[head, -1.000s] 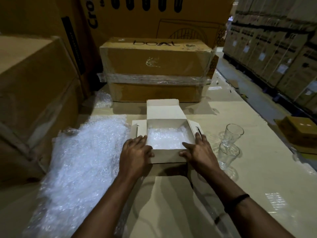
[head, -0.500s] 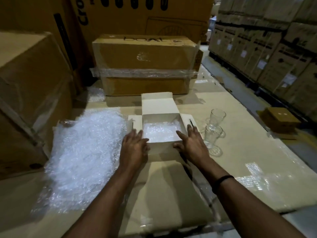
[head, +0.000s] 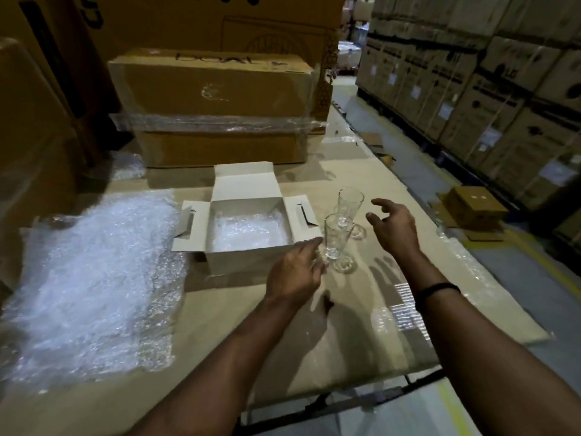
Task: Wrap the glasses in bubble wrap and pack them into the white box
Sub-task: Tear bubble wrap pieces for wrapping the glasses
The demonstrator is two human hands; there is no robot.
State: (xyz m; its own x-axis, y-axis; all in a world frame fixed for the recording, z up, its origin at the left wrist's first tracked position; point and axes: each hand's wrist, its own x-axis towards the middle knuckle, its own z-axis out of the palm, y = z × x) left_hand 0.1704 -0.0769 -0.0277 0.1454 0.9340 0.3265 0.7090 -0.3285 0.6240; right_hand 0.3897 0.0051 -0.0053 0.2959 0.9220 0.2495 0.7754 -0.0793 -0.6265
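On the cardboard-covered table (head: 361,335), a large bubble wrap sheet (head: 94,278) lies at 9 o'clock of the open, wrap-lined white box (head: 248,262), while at its 3 o'clock the left hand (head: 295,272), fingers loose and holding nothing, hovers just beside the nearer glass (head: 337,236) and the right hand (head: 394,228), spread and empty, is by the farther glass (head: 349,201).

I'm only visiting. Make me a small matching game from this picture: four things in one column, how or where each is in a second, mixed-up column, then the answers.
Things
1. box
2. near glass
3. bubble wrap sheet
4. right hand

States
a. spread flat, left of the box
b. in the air, fingers open, holding nothing
c. lid and side flaps open
d. upright, beside the fingertips of the left hand

Pairs: 1-c, 2-d, 3-a, 4-b
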